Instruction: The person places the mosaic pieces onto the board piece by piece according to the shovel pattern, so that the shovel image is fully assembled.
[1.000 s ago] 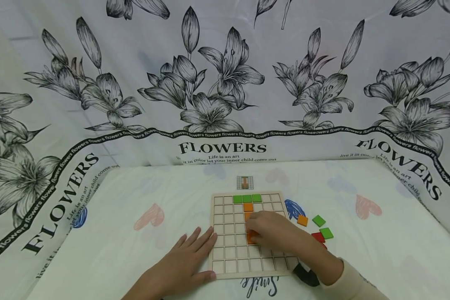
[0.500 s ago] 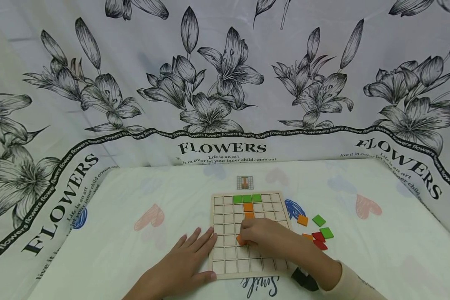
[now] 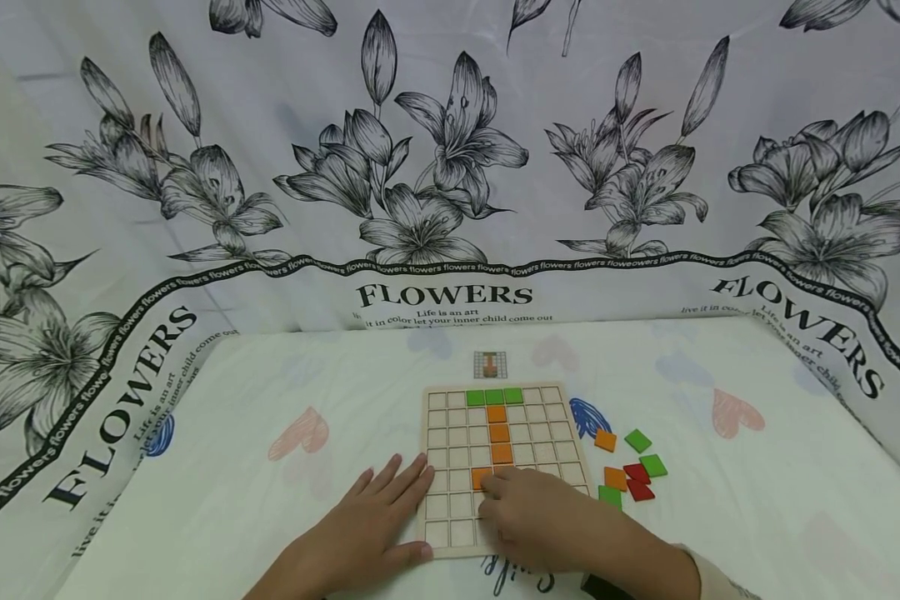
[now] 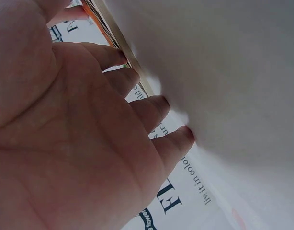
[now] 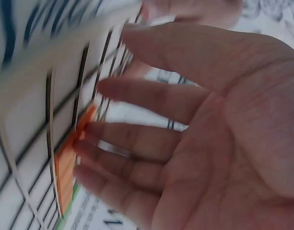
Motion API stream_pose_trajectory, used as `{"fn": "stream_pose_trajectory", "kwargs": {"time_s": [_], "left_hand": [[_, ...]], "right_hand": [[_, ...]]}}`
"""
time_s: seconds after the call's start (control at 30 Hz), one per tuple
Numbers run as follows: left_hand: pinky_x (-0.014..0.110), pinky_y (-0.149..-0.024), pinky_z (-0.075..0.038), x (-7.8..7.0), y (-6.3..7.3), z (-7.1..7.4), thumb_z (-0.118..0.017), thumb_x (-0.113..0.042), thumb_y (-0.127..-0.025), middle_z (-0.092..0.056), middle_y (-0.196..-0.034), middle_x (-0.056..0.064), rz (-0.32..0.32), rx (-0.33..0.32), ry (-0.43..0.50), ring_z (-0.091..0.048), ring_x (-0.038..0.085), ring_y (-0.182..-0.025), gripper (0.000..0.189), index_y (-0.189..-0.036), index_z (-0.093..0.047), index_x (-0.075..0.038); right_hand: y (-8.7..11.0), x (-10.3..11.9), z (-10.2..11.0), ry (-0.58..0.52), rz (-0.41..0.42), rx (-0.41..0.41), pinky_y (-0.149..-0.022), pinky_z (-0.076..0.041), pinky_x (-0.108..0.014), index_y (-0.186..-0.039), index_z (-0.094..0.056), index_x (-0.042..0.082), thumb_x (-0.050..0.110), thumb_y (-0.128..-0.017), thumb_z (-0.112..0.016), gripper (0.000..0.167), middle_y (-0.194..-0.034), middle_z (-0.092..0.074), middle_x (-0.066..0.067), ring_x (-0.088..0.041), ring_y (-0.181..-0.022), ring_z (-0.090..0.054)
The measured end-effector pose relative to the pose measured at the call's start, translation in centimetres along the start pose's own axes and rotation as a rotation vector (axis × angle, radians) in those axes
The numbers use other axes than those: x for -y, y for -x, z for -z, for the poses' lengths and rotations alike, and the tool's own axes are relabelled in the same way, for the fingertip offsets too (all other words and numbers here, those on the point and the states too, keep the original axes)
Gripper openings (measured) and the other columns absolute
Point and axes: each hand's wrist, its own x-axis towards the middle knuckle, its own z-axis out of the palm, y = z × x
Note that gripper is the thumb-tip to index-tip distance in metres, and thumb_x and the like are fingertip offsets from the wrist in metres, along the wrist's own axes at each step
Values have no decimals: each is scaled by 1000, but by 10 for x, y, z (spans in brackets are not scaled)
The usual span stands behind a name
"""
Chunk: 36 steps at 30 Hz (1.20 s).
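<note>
In the head view, my left hand (image 3: 375,521) lies flat on the cloth with fingers spread, fingertips right at the left edge of a wooden grid board (image 3: 448,500). The left wrist view shows its palm and straight fingers (image 4: 159,108) beside that edge. My right hand (image 3: 536,517) is over the lower middle of the board, fingertips at an orange square tile (image 3: 481,478). In the right wrist view its fingers (image 5: 132,139) are extended towards orange tiles (image 5: 65,167), thumb apart. A column of orange tiles (image 3: 499,433) runs below a row of green tiles (image 3: 493,397).
Right of the board lie loose tiles: green (image 3: 637,441), orange (image 3: 605,441) and red (image 3: 640,490). A small picture card (image 3: 490,365) with a grid lies beyond the board's far edge. A flower-print curtain (image 3: 450,167) hangs behind the table.
An orange tile, tilted in my right hand's fingers half a second ago, now lies in a cell left of the column. The right hand has moved slightly nearer me; the left hand stays put.
</note>
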Motion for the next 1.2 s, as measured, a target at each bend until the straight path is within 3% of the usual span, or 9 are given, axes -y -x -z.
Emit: {"fn": "stream_pose_trajectory", "kwargs": {"time_s": [0.13, 0.3, 0.43, 0.57, 0.7, 0.83, 0.97, 1.2], "left_hand": [[62, -112, -26, 0, -1, 0, -48, -69, -94, -23, -165, 3, 9, 12, 4, -20, 34, -149, 87, -159, -31, -14], [62, -112, -26, 1, -1, -1, -47, -69, -94, -23, -165, 4, 10, 14, 5, -20, 35, -149, 87, -159, -31, -13], [61, -112, -25, 1, -1, -2, -47, -69, -94, -22, -165, 4, 11, 17, 5, -20, 35, -150, 87, -159, -30, -14], [62, -112, -25, 2, 0, -2, -47, -69, -94, -22, -165, 5, 1, 5, 7, -20, 36, -149, 87, -159, -30, -13], [63, -111, -25, 3, -1, -2, -46, -69, -95, -23, -165, 6, -12, -6, 11, -20, 37, -149, 87, -159, -30, -12], [63, -112, -26, 3, -1, -2, -45, -70, -95, -22, -165, 5, -10, -5, 6, -19, 36, -149, 88, -159, -29, -13], [62, -112, -26, 4, -1, -3, -44, -70, -95, -22, -165, 5, -10, -11, -7, -20, 36, -149, 88, -159, -29, -13], [63, -111, -26, 3, -1, -2, -45, -70, -95, -23, -165, 6, -15, -6, 2, -21, 37, -149, 88, -159, -30, -12]], "right_hand": [[1, 8, -3, 115, 11, -4, -99, -49, -41, -123, -69, 13, 33, -95, -68, 35, -133, -62, -6, -23, -125, -57], [0, 10, -5, 156, -30, -12, -99, -49, -42, -122, -69, 12, 35, -93, -70, 37, -136, -61, -7, -24, -126, -56], [1, 8, 0, 127, -70, 13, -96, -51, -37, -112, -74, 14, 34, -92, -71, 29, -121, -68, 2, -16, -113, -62], [8, 0, 12, -54, -140, 69, -79, -53, -28, -101, -75, 18, 28, -88, -75, 17, -92, -66, 13, -7, -82, -59], [21, -17, 28, -176, -250, 45, -60, -45, -26, -92, -70, 16, 21, -86, -77, 10, -73, -57, 12, -8, -64, -48], [33, -40, 40, -185, -403, -6, -60, -46, -32, -93, -69, 12, 17, -86, -78, 13, -74, -59, 7, -11, -65, -48], [41, -69, 40, -201, -543, 4, -61, -47, -36, -97, -70, 9, 14, -85, -79, 16, -78, -61, 2, -16, -68, -51], [48, -113, 25, -183, -635, 32, -61, -45, -36, -91, -64, 8, 2, -79, -77, 18, -76, -55, -1, -20, -70, -49]]}}
